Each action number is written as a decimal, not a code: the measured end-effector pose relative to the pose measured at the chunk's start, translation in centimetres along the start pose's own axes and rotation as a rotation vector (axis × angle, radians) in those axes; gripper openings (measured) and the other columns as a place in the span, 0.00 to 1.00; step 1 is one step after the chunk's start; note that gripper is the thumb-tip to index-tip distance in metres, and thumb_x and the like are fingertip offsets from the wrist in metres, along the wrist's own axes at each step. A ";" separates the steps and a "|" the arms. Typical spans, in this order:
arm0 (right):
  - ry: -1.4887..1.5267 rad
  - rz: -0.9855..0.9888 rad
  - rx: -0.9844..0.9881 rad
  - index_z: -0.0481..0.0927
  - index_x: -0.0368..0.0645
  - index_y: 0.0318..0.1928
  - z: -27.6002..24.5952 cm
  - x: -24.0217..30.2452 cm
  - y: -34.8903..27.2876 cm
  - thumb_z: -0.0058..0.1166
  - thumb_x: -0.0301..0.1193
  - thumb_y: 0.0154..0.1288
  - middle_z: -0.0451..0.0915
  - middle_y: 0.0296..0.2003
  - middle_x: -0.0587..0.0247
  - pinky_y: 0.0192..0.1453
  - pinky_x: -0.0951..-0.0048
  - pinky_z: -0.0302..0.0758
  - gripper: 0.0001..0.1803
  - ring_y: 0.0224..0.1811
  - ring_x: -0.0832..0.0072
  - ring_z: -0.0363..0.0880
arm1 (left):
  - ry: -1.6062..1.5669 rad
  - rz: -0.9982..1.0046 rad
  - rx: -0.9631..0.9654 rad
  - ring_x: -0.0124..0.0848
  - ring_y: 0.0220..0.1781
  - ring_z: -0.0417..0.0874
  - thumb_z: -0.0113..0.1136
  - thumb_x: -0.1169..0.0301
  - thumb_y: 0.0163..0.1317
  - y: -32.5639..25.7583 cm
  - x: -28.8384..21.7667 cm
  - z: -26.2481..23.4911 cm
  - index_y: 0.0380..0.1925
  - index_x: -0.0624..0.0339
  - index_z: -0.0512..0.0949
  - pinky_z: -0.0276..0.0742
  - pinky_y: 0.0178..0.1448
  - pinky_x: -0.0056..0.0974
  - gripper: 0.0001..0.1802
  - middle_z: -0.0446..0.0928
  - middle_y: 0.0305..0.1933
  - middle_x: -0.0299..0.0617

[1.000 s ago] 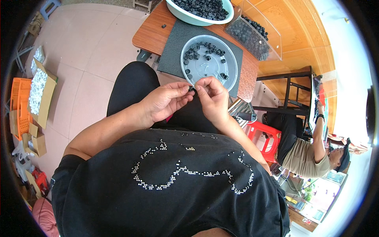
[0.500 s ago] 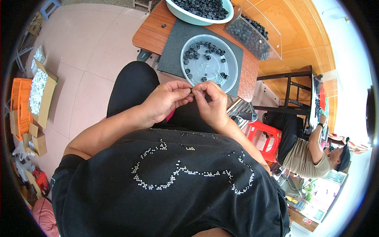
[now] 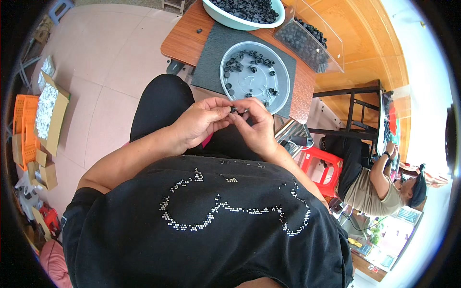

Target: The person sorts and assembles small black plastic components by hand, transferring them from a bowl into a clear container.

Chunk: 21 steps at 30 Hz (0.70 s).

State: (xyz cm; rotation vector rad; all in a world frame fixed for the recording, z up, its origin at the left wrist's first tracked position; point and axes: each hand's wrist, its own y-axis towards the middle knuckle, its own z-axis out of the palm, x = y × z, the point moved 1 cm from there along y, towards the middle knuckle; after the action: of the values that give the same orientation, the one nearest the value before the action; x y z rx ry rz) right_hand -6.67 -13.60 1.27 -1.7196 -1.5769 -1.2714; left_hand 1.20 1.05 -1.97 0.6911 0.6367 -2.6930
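pinching a small black piece (image 3: 234,110) finger-to-thumb, left hand (image 3: 205,121) and right hand (image 3: 258,128) alike, near a round clear tub (image 3: 243,85)

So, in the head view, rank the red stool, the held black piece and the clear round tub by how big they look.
Largest to smallest:
1. Clear round tub
2. Red stool, partly covered
3. Black piece, tiny and partly hidden
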 end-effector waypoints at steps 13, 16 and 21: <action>-0.515 -0.037 0.263 0.82 0.38 0.38 -1.9 -6.6 5.3 0.62 0.23 0.51 0.78 0.31 0.55 0.37 0.68 0.76 0.11 0.32 0.62 0.79 | 0.116 -0.129 -0.119 0.28 0.43 0.79 0.51 0.68 0.67 1.3 -0.1 -2.7 0.49 0.59 0.72 0.76 0.47 0.31 0.13 0.76 0.44 0.40; -0.551 0.013 0.364 0.82 0.41 0.37 -1.2 -6.8 5.8 0.60 0.29 0.51 0.78 0.33 0.51 0.45 0.61 0.76 0.11 0.38 0.54 0.80 | 0.095 -0.113 -0.131 0.27 0.42 0.79 0.50 0.69 0.67 1.4 -0.2 -3.2 0.49 0.59 0.72 0.77 0.45 0.31 0.12 0.77 0.43 0.40; -0.482 -0.034 0.270 0.82 0.39 0.36 -1.1 -7.5 5.8 0.61 0.27 0.50 0.79 0.32 0.51 0.42 0.63 0.77 0.10 0.35 0.56 0.80 | 0.108 -0.112 -0.147 0.26 0.41 0.79 0.50 0.69 0.67 1.4 -0.4 -3.2 0.48 0.59 0.73 0.77 0.44 0.30 0.12 0.77 0.42 0.39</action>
State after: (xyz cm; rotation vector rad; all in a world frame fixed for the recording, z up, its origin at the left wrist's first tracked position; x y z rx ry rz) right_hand -0.83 -19.55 -3.38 -1.9133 -1.9426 -0.6384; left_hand 3.31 1.46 -4.76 0.7872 0.9162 -2.6882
